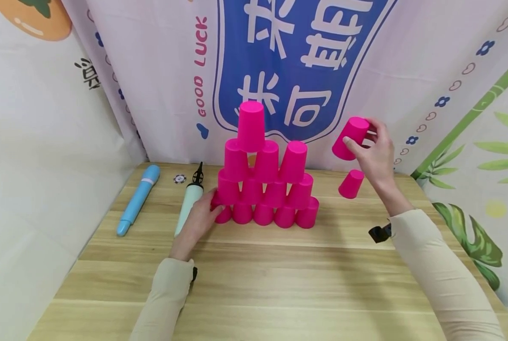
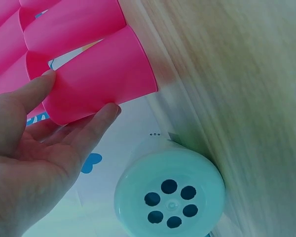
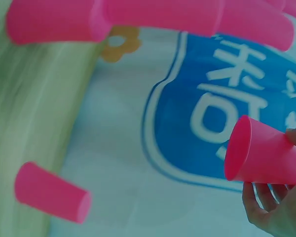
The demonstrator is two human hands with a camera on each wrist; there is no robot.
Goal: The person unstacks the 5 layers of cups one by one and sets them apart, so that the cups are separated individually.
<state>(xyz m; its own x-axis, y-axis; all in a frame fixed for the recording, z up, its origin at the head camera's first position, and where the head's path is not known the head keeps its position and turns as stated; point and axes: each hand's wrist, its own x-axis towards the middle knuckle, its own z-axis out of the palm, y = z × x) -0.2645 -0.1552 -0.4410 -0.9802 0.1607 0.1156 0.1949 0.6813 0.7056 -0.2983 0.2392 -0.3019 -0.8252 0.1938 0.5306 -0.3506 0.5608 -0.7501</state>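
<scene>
Upside-down pink cups [image 1: 263, 214] are stacked as a pyramid on the table, with a single cup [image 1: 251, 127] topping the left side of its third row. My left hand [image 1: 200, 215] grips the bottom row's leftmost cup [image 2: 101, 74], thumb on one side and fingers on the other. Up in the air to the right of the stack, my right hand [image 1: 377, 151] holds a pink cup [image 1: 350, 138] between thumb and fingers, its mouth tilted down and left. Below that hand another upside-down cup [image 1: 350, 183] stands alone on the table.
Left of the stack lies a mint-green hand pump [image 1: 189, 206] with a black tip, close beside my left hand. Farther left are a light-blue tube [image 1: 138, 201] and a small round chip [image 1: 179, 179]. A printed cloth [image 1: 168, 71] hangs behind the wooden table [image 1: 254, 284].
</scene>
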